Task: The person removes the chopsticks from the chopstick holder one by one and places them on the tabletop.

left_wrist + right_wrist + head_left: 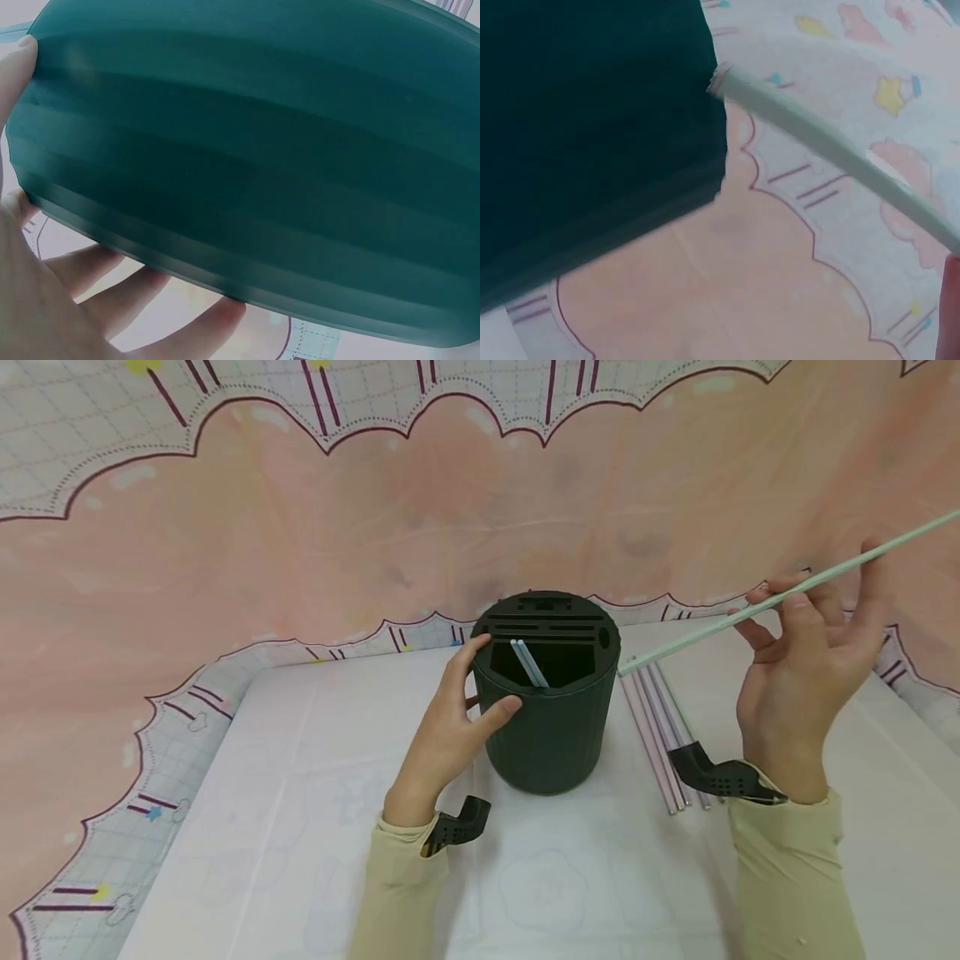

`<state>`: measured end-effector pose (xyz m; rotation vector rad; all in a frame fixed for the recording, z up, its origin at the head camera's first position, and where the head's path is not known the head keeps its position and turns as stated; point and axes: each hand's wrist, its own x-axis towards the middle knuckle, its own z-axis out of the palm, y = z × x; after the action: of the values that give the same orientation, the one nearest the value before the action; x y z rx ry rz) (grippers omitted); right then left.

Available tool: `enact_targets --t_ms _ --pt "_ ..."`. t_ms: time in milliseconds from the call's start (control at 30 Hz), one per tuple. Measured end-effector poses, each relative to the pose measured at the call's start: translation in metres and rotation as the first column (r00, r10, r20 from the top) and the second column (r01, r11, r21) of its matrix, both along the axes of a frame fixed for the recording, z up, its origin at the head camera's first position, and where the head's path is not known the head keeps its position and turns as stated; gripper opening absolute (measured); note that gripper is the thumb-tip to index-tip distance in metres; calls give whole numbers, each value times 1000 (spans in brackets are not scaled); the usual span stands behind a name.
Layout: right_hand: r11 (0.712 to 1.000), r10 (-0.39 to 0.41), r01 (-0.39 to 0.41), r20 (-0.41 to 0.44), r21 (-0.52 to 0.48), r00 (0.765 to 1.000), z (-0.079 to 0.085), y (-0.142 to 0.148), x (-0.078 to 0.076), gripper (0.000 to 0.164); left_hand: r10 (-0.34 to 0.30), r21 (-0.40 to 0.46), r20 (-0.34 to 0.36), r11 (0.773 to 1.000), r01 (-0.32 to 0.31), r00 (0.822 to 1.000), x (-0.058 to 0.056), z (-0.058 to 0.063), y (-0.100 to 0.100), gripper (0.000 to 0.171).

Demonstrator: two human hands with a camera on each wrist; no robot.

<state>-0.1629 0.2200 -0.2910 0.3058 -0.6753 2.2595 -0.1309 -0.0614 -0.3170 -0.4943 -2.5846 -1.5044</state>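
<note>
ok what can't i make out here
Far end of the green stick: head view, cut off by the right edge.
Lower ends of the blue sticks: head view, hidden inside the holder.
Count of the loose sticks: head view, overlapping and partly covered by the black wrist mount.
Most of the right grip: right wrist view, beyond the right edge.

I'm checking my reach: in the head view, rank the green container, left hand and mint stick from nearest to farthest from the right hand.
1. Mint stick: held in the right hand.
2. Green container: left of that hand.
3. Left hand: at the container's left side.
</note>
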Motion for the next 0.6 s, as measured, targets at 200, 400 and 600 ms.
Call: enact_targets --t_ms 200,400,600 --pt "981 -22 8 71 191 997 -6 10 -3 50 2 -7 4 1000 -2 1000 0 0 0 71" --pt "739 -233 28 216 673 948 -18 15 -5 44 12 -16 20 1000 -12 1000 1 0 1 71" --pt "375 -517 -9 217 927 828 -34 25 -16 42 7 -15 14 1000 -7 1000 -2 -4 0 72"
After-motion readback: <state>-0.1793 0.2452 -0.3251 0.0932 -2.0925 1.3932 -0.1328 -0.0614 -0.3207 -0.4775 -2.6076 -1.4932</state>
